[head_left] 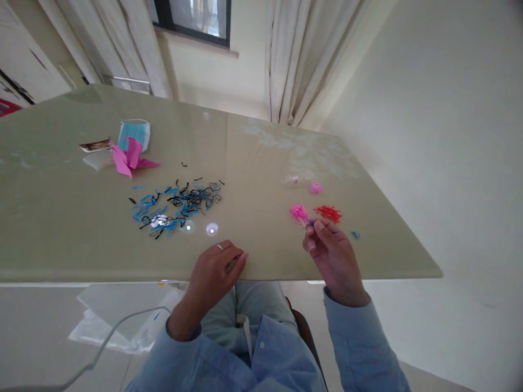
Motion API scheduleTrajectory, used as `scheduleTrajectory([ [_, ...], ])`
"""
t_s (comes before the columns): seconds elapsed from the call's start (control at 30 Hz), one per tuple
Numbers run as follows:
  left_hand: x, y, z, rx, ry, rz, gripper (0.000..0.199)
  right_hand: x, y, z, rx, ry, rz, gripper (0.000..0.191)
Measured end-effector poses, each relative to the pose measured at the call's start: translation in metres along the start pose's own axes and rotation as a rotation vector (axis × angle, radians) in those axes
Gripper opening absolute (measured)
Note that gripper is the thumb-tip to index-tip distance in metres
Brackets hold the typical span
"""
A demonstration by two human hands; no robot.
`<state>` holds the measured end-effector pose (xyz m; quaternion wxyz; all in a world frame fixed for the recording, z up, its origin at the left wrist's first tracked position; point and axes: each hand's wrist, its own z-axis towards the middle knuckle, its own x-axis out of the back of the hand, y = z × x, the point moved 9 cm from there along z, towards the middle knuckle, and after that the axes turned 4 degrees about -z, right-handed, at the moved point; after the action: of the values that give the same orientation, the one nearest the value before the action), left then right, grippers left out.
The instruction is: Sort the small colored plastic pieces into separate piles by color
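Observation:
My right hand (333,253) is raised over the table's front right, thumb and fingertips pinched on a small blue band (311,222), mostly hidden by the fingers. Just beyond those fingertips lies a pile of pink bands (299,213). A pile of red bands (328,213) sits behind the hand, and a small blue piece (355,235) lies to its right. My left hand (218,269) rests at the front edge with its fingers curled in, and nothing shows in it. Beyond it to the left, black and blue elastic bands (192,198) are spread in a loose heap.
Behind the pink pile are a round pink clump (316,187) and a clear plastic bag (294,179). Folded pink paper (131,157), a blue face mask (137,132) and a brown wrapper (96,145) lie at the back left. A wall (449,136) stands on the right.

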<state>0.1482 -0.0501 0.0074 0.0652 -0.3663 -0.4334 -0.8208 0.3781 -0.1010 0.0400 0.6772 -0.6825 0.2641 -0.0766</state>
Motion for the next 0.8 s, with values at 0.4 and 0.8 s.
scheduleTrajectory([
  [0.4,0.002,0.004,0.000,-0.092,0.050,0.023,0.024,0.202,-0.025,-0.012,0.231,0.639,-1.036,0.046],
  [0.8,0.002,0.005,-0.001,-0.100,0.045,0.064,0.024,0.189,-0.025,0.012,0.335,0.572,-1.357,0.052],
])
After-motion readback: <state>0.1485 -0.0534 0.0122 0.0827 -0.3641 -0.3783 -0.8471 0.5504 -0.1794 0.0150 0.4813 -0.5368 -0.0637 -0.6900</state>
